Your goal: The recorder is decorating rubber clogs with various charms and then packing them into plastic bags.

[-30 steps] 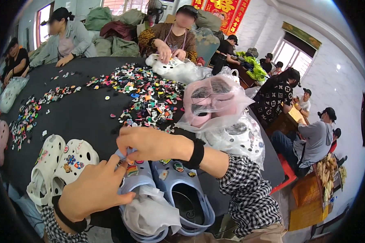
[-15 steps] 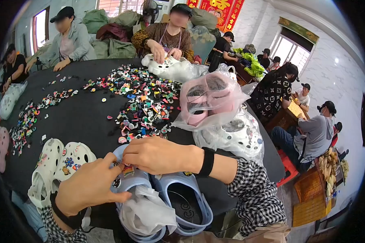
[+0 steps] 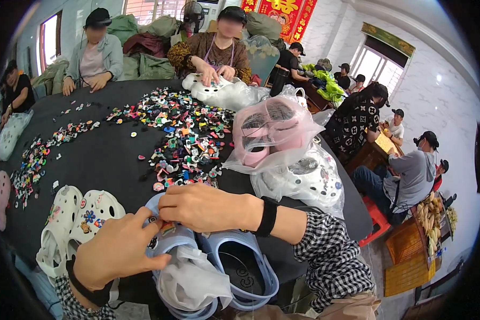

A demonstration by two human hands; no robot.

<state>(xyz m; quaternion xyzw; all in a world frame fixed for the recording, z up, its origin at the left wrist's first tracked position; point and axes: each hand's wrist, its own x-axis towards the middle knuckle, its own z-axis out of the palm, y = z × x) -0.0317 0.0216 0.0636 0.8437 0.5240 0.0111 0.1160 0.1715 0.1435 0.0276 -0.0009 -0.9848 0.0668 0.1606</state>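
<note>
Head view, lower centre: the left hand (image 3: 117, 248) is gripping the toe of a light-blue clog (image 3: 170, 242), fingers curled over its upper. The right hand (image 3: 205, 207) is reaching across from the right, fingertips pressed together on a small charm (image 3: 167, 228) sitting on that clog (what exactly it pinches is partly hidden). A second blue clog (image 3: 245, 269) is lying just beside it, and a white bag (image 3: 189, 280) is spilling out of the first. At lower left, a pair of white clogs (image 3: 72, 218) is resting on the black table (image 3: 106, 154). Loose charms (image 3: 184, 133) are lying scattered mid-frame; bagged pink clogs (image 3: 274, 133) are sitting right of them.
</note>
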